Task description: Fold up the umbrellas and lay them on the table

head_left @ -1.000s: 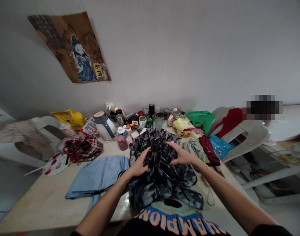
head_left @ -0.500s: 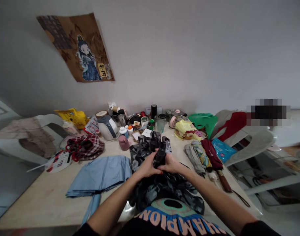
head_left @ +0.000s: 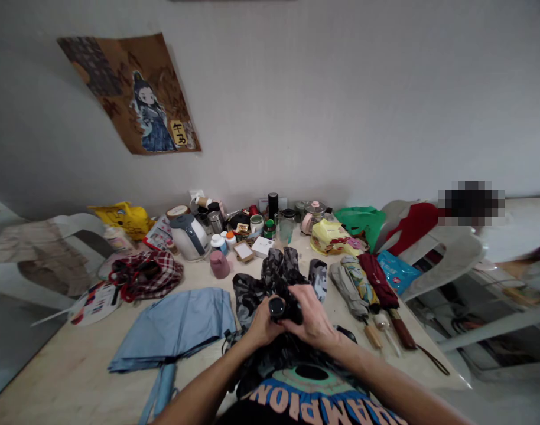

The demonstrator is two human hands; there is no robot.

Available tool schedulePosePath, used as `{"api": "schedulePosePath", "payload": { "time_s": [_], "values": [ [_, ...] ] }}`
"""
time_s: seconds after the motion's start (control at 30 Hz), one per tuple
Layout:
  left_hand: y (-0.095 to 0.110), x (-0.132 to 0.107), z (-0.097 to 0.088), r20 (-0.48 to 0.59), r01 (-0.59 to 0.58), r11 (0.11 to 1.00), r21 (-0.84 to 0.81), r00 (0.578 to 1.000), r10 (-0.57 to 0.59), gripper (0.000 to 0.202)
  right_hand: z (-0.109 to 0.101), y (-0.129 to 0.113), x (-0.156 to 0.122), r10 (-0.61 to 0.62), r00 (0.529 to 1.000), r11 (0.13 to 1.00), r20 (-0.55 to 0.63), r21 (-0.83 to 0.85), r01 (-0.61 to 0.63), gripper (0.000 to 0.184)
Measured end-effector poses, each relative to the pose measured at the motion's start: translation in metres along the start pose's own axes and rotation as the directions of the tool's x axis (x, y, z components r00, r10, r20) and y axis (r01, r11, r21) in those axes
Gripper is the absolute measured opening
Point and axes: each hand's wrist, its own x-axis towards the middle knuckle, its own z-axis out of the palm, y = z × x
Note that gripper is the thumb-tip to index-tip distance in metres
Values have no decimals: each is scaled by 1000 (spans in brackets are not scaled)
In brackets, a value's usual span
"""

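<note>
A grey-and-black camouflage umbrella [head_left: 247,298] lies loosely folded before me, its panels spreading over the table and towards my body. My left hand [head_left: 262,326] is closed around its black handle, whose round end faces up at me. Beside it, my right hand [head_left: 313,317] is closed on the dark bunched cloth just right of the handle. The fingertips of both hands are partly hidden by the umbrella. To the left lies a light blue umbrella [head_left: 176,324], half folded. Three folded umbrellas lie at the right: a grey one [head_left: 347,286], a patterned one [head_left: 363,280] and a maroon one [head_left: 379,280].
Along the wall stand a kettle [head_left: 188,236], a pink cup [head_left: 219,264], a glass jug [head_left: 286,224] and several bottles. A plaid bag [head_left: 150,274] sits left, a yellow snack bag [head_left: 329,236] and a blue packet [head_left: 398,271] right. Chairs flank the table [head_left: 52,372]. A person is at far right.
The umbrella handle has tipped and moved down and left, its end now facing me. My right hand has shifted onto the cloth beside it. The camouflage panels have been gathered closer.
</note>
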Motion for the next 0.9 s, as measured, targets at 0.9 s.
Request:
{"api": "schedulePosePath", "payload": {
  "time_s": [0.9],
  "values": [
    [21, 3, -55, -395, -26, 999, -33, 919, 11, 36, -1, 35, 13, 270, 956, 858, 114, 422, -292, 31]
  ]
}}
